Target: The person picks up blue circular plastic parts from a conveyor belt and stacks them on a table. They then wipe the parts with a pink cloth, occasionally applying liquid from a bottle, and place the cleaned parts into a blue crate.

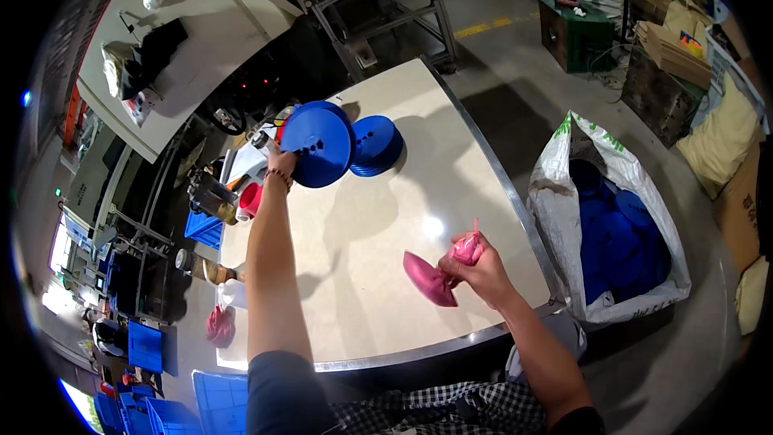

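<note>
My left hand [282, 164] reaches to the far left of the table and grips a round blue plastic disc [326, 165] at its left edge. Some of its fingers are hidden. Dark marks or holes show near the disc's middle. Just right of it stands a stack of similar blue discs [378, 145], partly overlapped by the held one. Over the table's near right part, my right hand [481, 272] is closed around a bunched pink cloth [431, 280]. One end of the cloth hangs out to the left, while a smaller end sticks up above the fingers.
The pale table [386, 234] has a metal edge. To its right, a white woven sack [555, 225] holds blue plastic pieces. Along the left edge lie a red cup [250, 199], jars [201, 266] and another pink cloth [219, 326]. Blue crates [219, 403] stand lower left.
</note>
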{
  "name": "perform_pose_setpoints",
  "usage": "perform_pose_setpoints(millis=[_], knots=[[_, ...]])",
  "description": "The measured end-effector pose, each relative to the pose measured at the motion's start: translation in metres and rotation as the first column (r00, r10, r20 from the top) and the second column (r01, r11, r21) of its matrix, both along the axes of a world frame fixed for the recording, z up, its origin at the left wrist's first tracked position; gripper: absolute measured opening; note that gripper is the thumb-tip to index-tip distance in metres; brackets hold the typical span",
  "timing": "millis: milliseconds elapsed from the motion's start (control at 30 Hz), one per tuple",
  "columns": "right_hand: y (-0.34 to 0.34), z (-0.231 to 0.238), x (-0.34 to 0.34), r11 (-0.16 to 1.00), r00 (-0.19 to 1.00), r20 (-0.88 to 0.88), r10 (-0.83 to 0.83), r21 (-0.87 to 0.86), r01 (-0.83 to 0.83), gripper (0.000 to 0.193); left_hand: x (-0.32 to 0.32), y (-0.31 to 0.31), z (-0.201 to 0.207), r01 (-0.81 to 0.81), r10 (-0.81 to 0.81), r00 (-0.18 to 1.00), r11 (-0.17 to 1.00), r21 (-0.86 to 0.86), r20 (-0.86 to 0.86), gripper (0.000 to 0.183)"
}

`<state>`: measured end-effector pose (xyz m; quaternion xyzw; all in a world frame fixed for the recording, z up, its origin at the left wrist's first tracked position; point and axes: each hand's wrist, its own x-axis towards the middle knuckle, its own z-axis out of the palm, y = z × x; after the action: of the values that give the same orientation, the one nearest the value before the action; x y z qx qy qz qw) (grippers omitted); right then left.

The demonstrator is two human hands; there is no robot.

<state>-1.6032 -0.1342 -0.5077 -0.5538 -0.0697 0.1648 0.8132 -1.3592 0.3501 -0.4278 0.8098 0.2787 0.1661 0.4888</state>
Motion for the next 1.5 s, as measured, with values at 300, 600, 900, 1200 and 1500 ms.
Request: perform_pose_setpoints(millis=[300, 600, 900, 1200, 1500], knots=[[0.060, -0.029, -0.014, 0.945, 0.897, -0.355, 0.262, 0.285, -0.163, 0.037, -0.265, -0.006, -0.013, 0.440, -0.076, 0.869, 0.570, -0.694, 0.489, 0.049], [0.088, -0.034, -0.031, 0.948, 0.944, -0.319, 0.089, 0.319, 0.018, 0.030, -0.430, -0.051, -0.050, 0.918, -0.006, 0.396, 0.004, -0.396, 0.918, 0.023], [0.109, -0.015, -0.036, 0.957, 0.927, -0.373, 0.046, 0.284, 0.066, 0.023, -0.457, 0.024, -0.092, 0.047, -0.006, 0.863, 0.997, -0.067, 0.506, 0.015], [0.103, -0.024, -0.018, 0.922, 0.963, -0.269, -0.010, 0.371, 0.113, 0.023, -0.433, 0.051, -0.116, 0.120, 0.217, 0.703, 0.903, -0.414, 0.677, 0.042], [0.097, -0.031, -0.009, 0.984, 0.965, -0.218, -0.144, -0.138, 0.115, 0.012, -0.392, 0.108, -0.118, 0.228, 0.150, 0.829, 0.789, -0.571, 0.538, 0.090]])
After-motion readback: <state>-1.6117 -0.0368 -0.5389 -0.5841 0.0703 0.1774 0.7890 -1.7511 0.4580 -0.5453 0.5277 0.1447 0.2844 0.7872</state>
